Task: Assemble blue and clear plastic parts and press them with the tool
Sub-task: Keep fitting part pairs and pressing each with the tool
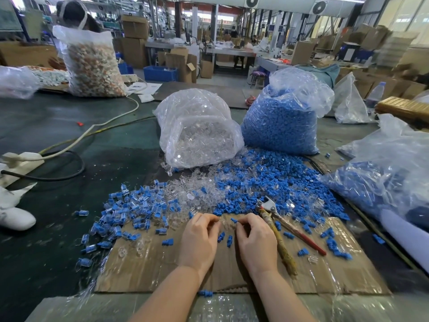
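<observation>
My left hand [199,240] pinches a clear plastic part [224,222] over the cardboard sheet [148,273]. My right hand [255,240] pinches a small blue part [234,220] right beside the clear one, the two nearly touching. The pressing tool [279,225], pliers with a red handle and a wrapped handle, lies on the cardboard just right of my right hand. Loose blue parts [274,182] and clear parts [195,194] are heaped beyond my hands. Joined blue-and-clear pieces [130,210] lie in a pile to the left.
A bag of clear parts [197,131] and a bag of blue parts [283,119] stand behind the heaps. Another bag with blue parts [383,177] lies at the right. A power strip [21,163] with cables sits at the left. Another person's head [74,15] shows far left.
</observation>
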Tool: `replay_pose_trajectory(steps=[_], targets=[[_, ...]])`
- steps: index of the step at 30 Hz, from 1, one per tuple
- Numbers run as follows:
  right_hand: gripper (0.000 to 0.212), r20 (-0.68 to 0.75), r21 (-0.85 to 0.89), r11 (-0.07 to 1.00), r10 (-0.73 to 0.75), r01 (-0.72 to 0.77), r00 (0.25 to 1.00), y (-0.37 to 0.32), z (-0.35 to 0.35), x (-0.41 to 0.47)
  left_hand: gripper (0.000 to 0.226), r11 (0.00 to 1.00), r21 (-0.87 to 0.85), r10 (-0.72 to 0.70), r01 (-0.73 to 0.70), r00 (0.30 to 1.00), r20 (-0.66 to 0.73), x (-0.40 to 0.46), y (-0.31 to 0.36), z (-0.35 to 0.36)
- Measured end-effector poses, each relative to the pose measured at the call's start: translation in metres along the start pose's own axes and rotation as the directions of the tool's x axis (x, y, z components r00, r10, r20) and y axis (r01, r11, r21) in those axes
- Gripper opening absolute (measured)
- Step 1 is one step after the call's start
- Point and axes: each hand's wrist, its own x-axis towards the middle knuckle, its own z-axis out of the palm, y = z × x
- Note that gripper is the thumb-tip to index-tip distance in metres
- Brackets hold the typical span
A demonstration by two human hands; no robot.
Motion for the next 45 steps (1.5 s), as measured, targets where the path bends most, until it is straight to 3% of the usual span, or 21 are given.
replay_pose_trajectory(steps=[4, 8, 13, 20, 26, 33, 45], targets=[[0.004, 0.004, 0.006, 1.000, -0.020, 0.020, 1.000, -0.001, -0.001, -0.001, 0.015, 0.999, -0.044, -0.025, 0.024, 1.000, -0.017, -0.001, 0.000, -0.003], [0.004, 0.005, 0.031, 0.999, -0.031, 0.031, 1.000, -0.003, -0.003, -0.001, 0.029, 0.997, -0.056, -0.057, 0.056, 0.998, -0.012, 0.000, 0.002, -0.006], [0.007, 0.093, 0.077, 0.997, -0.034, 0.027, 0.995, -0.007, -0.007, -0.001, 0.017, 0.976, -0.147, -0.158, 0.161, 0.987, 0.028, 0.007, 0.007, -0.009], [0.010, 0.195, 0.061, 0.998, -0.016, 0.004, 0.981, -0.020, -0.015, 0.002, 0.021, 0.946, -0.230, -0.219, 0.229, 0.973, 0.067, 0.009, 0.012, -0.011], [0.014, 0.283, 0.048, 0.995, 0.074, -0.091, 0.956, -0.026, -0.020, 0.013, 0.025, 0.942, -0.262, -0.197, 0.212, 0.977, 0.080, 0.008, 0.016, -0.014], [0.019, 0.347, 0.159, 0.953, 0.192, -0.259, 0.918, -0.032, -0.027, 0.021, 0.020, 0.958, -0.251, -0.117, 0.141, 0.987, 0.106, 0.006, 0.020, -0.015], [0.017, 0.307, 0.153, 0.959, 0.183, -0.238, 0.934, -0.035, -0.026, 0.015, 0.021, 0.972, -0.210, -0.083, 0.110, 0.988, 0.131, 0.004, 0.021, -0.019]])
